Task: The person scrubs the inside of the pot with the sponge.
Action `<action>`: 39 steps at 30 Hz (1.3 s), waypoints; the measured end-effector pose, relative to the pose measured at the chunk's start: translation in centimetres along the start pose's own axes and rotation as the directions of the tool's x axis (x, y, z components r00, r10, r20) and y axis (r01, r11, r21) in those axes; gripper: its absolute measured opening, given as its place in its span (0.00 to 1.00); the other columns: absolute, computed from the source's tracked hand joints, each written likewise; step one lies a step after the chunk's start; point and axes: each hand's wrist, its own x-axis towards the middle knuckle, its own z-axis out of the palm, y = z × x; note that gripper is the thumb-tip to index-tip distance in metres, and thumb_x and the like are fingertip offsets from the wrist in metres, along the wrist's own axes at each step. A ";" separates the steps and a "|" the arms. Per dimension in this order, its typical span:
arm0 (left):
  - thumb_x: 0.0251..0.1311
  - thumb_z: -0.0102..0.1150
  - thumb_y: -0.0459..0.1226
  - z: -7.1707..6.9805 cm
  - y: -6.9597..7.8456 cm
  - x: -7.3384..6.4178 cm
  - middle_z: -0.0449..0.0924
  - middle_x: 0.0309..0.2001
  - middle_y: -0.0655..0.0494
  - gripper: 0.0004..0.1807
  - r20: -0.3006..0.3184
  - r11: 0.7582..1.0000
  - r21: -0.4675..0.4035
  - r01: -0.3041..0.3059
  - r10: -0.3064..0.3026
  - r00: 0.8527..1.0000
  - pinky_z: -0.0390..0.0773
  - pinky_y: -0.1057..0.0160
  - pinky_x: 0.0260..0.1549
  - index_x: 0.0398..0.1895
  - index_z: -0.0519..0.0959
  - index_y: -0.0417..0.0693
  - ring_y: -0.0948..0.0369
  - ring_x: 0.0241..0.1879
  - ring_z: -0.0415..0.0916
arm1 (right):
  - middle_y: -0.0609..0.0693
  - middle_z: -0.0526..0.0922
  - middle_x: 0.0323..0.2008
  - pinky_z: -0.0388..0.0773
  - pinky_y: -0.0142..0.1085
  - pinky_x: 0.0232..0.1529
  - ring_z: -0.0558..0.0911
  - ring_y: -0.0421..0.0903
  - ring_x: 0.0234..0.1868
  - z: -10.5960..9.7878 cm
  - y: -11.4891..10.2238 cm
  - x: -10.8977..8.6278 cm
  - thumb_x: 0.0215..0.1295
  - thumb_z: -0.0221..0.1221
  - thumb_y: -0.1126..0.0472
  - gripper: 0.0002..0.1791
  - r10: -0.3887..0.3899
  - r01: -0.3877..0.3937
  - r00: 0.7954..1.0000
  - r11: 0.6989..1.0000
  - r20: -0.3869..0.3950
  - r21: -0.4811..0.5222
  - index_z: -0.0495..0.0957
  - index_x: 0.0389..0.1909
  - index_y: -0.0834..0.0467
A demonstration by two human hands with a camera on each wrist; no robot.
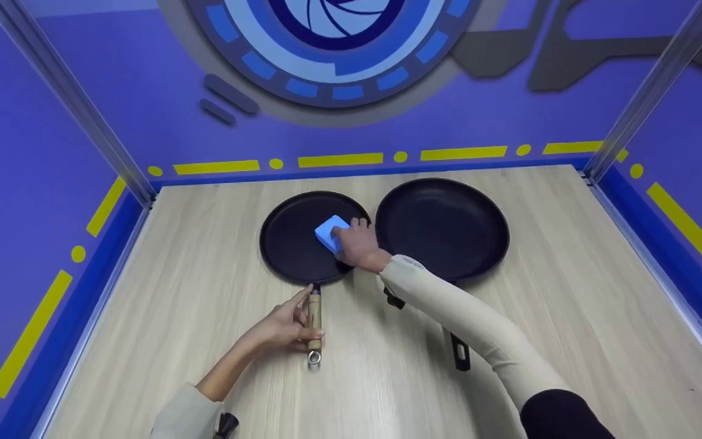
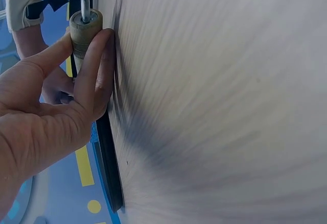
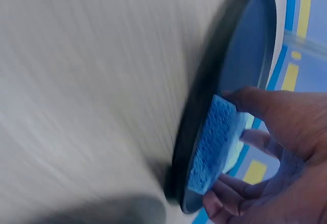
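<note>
My left hand (image 1: 284, 326), at lower centre-left of the head view, grips the wooden handle (image 1: 315, 317) of a shallow black pan (image 1: 293, 238), fingers and thumb closing on it from either side. A metal ring (image 1: 314, 358) sticks out at the handle's lower end. The pan lies flat near the middle of the frame. Inside it, on the right half, I have a blue sponge (image 1: 328, 233) pinched between the thumb and fingers of my right hand (image 1: 360, 244), my grip parted only by the sponge's width. Just right of that pan is a larger, deeper black frying pan (image 1: 439, 225), its black handle (image 1: 461, 353) pointing toward the bottom edge and partly hidden by my right sleeve (image 1: 479, 323). Both pans rest on the pale wood-grain table (image 1: 570, 274).
</note>
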 end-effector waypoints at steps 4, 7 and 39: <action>0.50 0.70 0.33 0.0 0.0 0.1 0.70 0.31 0.51 0.56 0.000 1.000 -0.015 0.007 -0.007 1.000 0.85 0.59 0.26 0.76 0.43 0.49 0.62 0.25 0.75 | 0.61 0.77 0.47 0.75 0.52 0.49 0.72 0.59 0.50 0.2 -0.8 -0.9 0.56 0.65 0.48 0.26 -0.046 0.047 0.998 0.999 -0.036 0.027 0.75 0.56 0.45; 0.49 0.71 0.32 0.1 0.1 0.2 0.69 0.30 0.52 0.56 0.000 1.000 -0.028 0.010 -0.010 1.000 0.85 0.59 0.26 0.76 0.43 0.49 0.62 0.25 0.75 | 0.60 0.77 0.46 0.75 0.50 0.48 0.73 0.58 0.49 0.3 -1.6 -1.5 0.55 0.65 0.47 0.26 -0.080 0.081 0.996 0.996 -0.039 0.039 0.75 0.56 0.44; 0.50 0.71 0.33 -0.2 0.2 0.1 0.70 0.32 0.51 0.56 0.013 1.000 0.002 -0.012 0.012 1.000 0.83 0.65 0.24 0.76 0.42 0.49 0.66 0.23 0.71 | 0.55 0.71 0.61 0.67 0.47 0.60 0.68 0.55 0.58 1.8 -3.4 8.0 0.67 0.55 0.45 0.25 -0.040 0.047 0.994 0.997 -0.101 0.064 0.67 0.65 0.34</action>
